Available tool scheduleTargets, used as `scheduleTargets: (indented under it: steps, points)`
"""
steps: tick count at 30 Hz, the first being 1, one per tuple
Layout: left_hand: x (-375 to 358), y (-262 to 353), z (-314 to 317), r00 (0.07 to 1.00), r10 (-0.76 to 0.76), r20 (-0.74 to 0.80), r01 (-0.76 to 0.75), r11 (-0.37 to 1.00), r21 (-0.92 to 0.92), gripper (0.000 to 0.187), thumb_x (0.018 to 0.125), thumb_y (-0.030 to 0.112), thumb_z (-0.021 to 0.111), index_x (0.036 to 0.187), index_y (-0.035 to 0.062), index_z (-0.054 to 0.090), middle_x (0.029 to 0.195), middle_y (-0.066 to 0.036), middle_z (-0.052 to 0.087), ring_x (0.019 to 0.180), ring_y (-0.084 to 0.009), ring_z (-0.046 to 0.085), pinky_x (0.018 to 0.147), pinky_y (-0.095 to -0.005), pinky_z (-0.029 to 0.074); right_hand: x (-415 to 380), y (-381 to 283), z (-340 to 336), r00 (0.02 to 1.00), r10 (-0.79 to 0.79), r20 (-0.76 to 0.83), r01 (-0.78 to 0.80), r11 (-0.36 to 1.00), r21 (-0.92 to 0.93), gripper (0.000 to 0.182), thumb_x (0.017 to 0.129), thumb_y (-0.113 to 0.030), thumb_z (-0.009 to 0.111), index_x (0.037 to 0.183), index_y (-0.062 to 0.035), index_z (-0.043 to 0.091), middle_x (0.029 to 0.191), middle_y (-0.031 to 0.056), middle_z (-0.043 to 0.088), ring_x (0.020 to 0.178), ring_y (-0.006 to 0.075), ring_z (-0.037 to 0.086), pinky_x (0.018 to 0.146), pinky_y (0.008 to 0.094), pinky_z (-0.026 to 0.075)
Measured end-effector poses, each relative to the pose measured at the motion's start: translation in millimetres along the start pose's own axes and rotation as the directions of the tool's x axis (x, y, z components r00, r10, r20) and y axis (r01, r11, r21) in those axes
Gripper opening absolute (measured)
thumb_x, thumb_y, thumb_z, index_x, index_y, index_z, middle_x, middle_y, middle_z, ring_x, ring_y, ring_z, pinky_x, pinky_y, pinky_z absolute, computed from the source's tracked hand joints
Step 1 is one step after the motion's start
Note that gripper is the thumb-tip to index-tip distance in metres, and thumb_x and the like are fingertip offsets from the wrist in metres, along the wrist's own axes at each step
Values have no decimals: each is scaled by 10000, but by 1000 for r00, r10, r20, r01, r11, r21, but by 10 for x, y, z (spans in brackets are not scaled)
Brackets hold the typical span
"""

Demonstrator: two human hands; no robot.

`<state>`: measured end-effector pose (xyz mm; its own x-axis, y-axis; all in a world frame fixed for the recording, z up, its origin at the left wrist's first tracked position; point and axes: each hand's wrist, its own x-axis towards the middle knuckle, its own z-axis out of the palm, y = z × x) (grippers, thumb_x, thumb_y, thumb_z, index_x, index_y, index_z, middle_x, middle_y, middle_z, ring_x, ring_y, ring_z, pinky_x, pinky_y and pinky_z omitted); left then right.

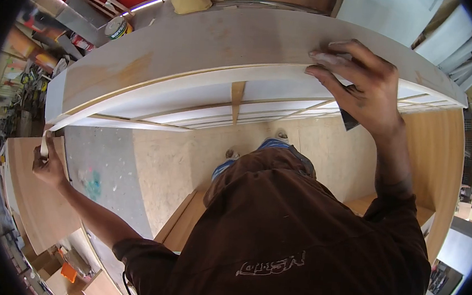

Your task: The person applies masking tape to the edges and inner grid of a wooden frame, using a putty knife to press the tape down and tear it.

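Plywood panel (pixel 210 51), long and curved, lay across the bench with pale edge strip (pixel 197 80) running along its near edge. Right hand (pixel 363 85) pressed down on panel's upper face near right end, fingers spread and curled over edge onto strip, thumb underneath; dark small object (pixel 349 120) seen below palm, identity not clear. Left hand (pixel 49 160) stretched far out to left end, fingers pinched closed on loose tail of strip (pixel 45 142) where it hung off panel corner. Strip appeared seated along middle span, but lifted slightly from edge toward left corner. Judged risks: with arms this far apart, uneven pull on tail could peel strip off edge or let it wander out of line with panel face; too sharp a bend at corner could crease or snap thin strip; pressure under right hand alone probably insufficient to hold whole run. Tape roll (pixel 116 27) sat at far left of bench, clear of work. Floor boards (pixel 258 149) underfoot noted.
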<state>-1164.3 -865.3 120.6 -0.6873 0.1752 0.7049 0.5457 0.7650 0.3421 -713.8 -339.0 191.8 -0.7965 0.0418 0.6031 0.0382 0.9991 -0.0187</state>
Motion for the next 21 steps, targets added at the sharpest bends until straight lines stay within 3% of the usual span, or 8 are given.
scheduleTargets:
  steps: [5, 6, 7, 10, 12, 18, 20, 21]
  points:
    - [0, -324, 78, 999, 42, -23, -41, 998, 57, 424, 944, 439, 841, 850, 34, 760, 676, 20, 580, 622, -85, 477, 578, -301, 418, -37, 3, 7, 999, -2, -47, -1, 997, -72, 193, 876, -327, 845, 896, -141, 797, 958, -41, 700, 666, 160, 692, 608, 316, 581]
    - [-4, -307, 102, 995, 92, -42, -93, 995, -32, 416, 954, 423, 836, 852, 26, 768, 659, 26, 571, 614, -82, 463, 573, -304, 413, -40, -5, 19, 998, -10, -64, 5, 997, -80, 193, 875, -329, 842, 897, -143, 794, 957, -47, 694, 656, 162, 682, 607, 318, 575]
    - [-38, -134, 64, 998, -49, -30, 51, 997, 54, 407, 961, 412, 831, 859, 21, 783, 654, 15, 620, 617, -73, 500, 582, -294, 431, -46, -5, 23, 998, -2, -62, -4, 995, -103, 193, 875, -329, 842, 897, -143, 794, 957, -47, 694, 656, 162, 682, 607, 318, 575]
    - [-57, -145, 82, 999, 13, -33, -13, 1000, -2, 411, 956, 411, 837, 854, 15, 796, 675, 0, 683, 630, -70, 552, 602, -283, 459, -85, 23, 19, 994, 7, -106, -14, 998, -66, 194, 856, -331, 848, 891, -148, 794, 952, -48, 692, 663, 163, 681, 615, 322, 572]
    - [-38, -194, 92, 1000, -9, -27, 8, 1000, -11, 411, 954, 410, 839, 854, 13, 799, 683, -4, 694, 630, -74, 562, 606, -285, 467, -143, 49, -22, 993, 56, -103, -59, 998, -34, 247, 749, -241, 934, 941, -128, 828, 972, 6, 739, 759, 168, 740, 681, 312, 608]
    - [-17, -256, 53, 996, -88, 23, 87, 995, 51, 430, 944, 421, 848, 835, 9, 786, 679, -16, 685, 623, -85, 558, 606, -297, 469, -413, 371, -227, 990, 59, -129, -68, 996, -64, 178, 770, -116, 910, 932, -101, 836, 926, 53, 747, 798, 206, 747, 714, 333, 621]
    - [-8, -266, -4, 993, -112, 40, 108, 989, 101, 442, 939, 429, 851, 822, 10, 774, 666, -18, 664, 619, -87, 542, 601, -302, 461, -590, 485, -305, 975, 175, -139, -184, 981, -54, 137, 798, -60, 880, 925, -75, 833, 949, 76, 756, 832, 217, 746, 726, 344, 622]
    - [-7, -268, -9, 992, -117, 35, 113, 987, 112, 442, 939, 429, 851, 822, 10, 774, 666, -18, 664, 619, -87, 542, 601, -302, 461, -654, 569, -352, 973, 160, -166, -185, 972, -142, 138, 780, -130, 895, 909, -136, 845, 922, 26, 764, 803, 191, 749, 701, 340, 625]
